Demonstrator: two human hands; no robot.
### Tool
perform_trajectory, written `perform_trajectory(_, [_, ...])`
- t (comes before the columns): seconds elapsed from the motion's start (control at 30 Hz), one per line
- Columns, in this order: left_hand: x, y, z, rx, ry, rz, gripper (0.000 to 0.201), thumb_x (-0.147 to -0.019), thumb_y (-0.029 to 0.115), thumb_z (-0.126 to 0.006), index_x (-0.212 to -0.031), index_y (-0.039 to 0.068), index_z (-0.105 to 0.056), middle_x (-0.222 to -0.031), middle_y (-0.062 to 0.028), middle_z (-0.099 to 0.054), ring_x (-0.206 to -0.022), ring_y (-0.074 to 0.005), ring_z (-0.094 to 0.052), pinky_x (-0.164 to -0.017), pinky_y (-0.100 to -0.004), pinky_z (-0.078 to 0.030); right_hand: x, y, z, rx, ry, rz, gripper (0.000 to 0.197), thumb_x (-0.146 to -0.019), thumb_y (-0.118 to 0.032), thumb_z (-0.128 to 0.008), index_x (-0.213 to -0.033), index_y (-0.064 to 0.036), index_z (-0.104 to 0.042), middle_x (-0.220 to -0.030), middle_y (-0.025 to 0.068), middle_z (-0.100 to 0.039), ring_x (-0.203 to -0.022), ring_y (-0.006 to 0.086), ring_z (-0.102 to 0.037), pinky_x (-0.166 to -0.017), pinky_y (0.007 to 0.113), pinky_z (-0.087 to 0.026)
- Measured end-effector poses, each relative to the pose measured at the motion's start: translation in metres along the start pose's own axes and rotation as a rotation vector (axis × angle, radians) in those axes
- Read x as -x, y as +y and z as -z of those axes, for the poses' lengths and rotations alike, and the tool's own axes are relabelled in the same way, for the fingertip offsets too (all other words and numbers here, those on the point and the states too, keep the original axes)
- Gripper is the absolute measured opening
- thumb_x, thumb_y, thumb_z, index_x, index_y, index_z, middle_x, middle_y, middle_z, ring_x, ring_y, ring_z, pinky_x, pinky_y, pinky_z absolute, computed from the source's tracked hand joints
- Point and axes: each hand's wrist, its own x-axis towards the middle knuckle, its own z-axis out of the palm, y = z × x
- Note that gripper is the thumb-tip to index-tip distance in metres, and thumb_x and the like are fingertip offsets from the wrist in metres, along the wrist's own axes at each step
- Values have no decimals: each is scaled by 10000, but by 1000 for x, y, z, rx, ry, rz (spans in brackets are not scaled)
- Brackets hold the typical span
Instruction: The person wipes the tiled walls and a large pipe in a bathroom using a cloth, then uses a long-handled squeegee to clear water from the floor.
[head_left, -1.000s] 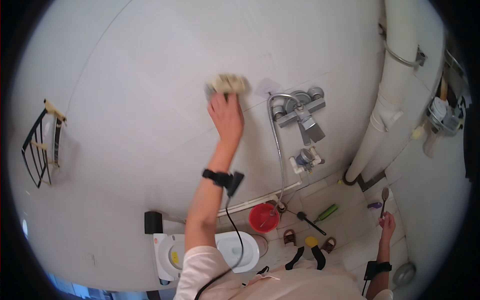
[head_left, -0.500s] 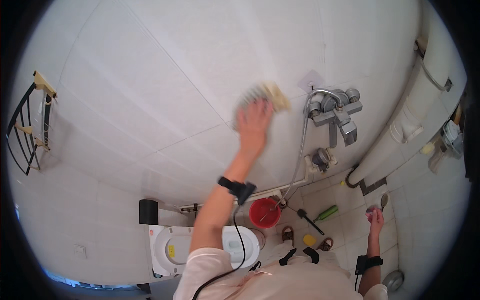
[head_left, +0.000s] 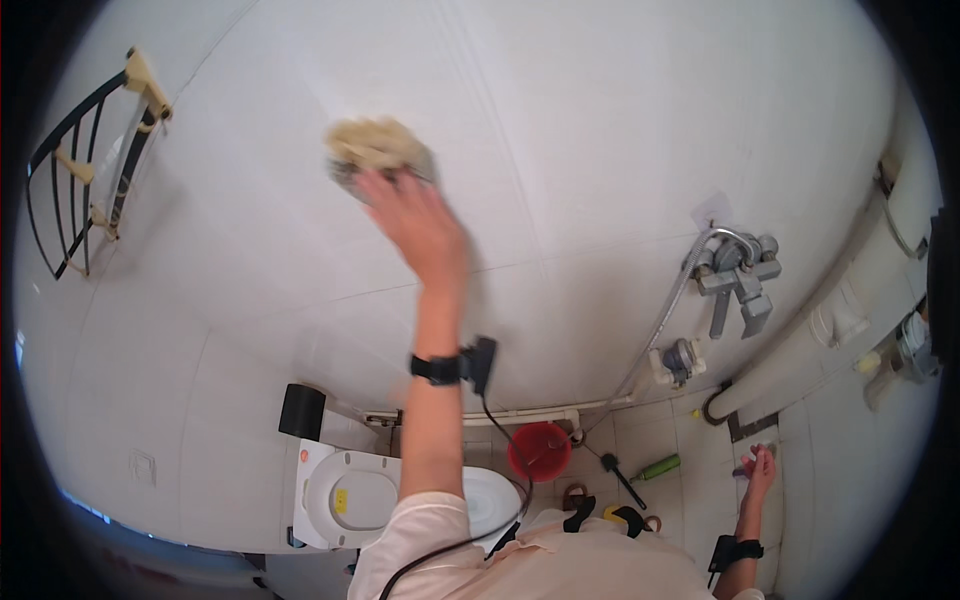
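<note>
My left hand (head_left: 420,225) is raised against the white tiled wall (head_left: 620,130). Under its fingers a crumpled cloth (head_left: 375,145), beige on top and grey-striped below, is pressed to the tiles. Far to the right and lower down, my right hand (head_left: 762,465) hangs over the floor with curled fingers. A small purplish thing shows at its fingers, too small to make out. Each wrist wears a black strap with a small device, and a cable runs from the left one.
A chrome shower mixer (head_left: 740,275) with a hose juts from the wall at right. The wall rack (head_left: 100,160) is at left. Below are a toilet (head_left: 350,495), a red bucket (head_left: 540,452), a black brush (head_left: 625,482) and a green bottle (head_left: 656,467). Pipes run along the right.
My left hand has slid the cloth leftward and up along the wall. The view has shifted, so the mixer sits farther right. My right hand stays low at the right.
</note>
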Motion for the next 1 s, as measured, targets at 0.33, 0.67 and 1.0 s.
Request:
perform_trajectory(0.33, [55,9,-1,10,-194,-70,509,-846,220,-574,-1259,-34,-418,-1398,-301,-267,-1335,-453,-189,-1056,-580,-160,-24,-37,-83,28,-166,66,338,-940,-299,-521,-1155,-39,-549,-1013,66,-629,-705,122,-627,-596,205,-471])
perform_trajectory(0.67, [135,-29,13,149,-323,72,487,-870,217,-541,-1271,-36,-429,-1393,-275,-298,-1317,-452,-223,-1053,-602,-135,-23,-42,-109,95,-211,32,324,-932,-311,-527,-1151,-75,-566,-1017,65,-641,-709,116,-631,-597,213,-478])
perform_trajectory(1.0, [101,-26,27,135,-173,124,451,-859,237,-574,-1203,-43,-490,-1370,-228,-380,-1312,-399,-290,-1063,-557,-172,-15,-49,-131,64,-263,87,344,-932,-294,-530,-1158,-36,-553,-1036,95,-633,-692,137,-638,-591,224,-497])
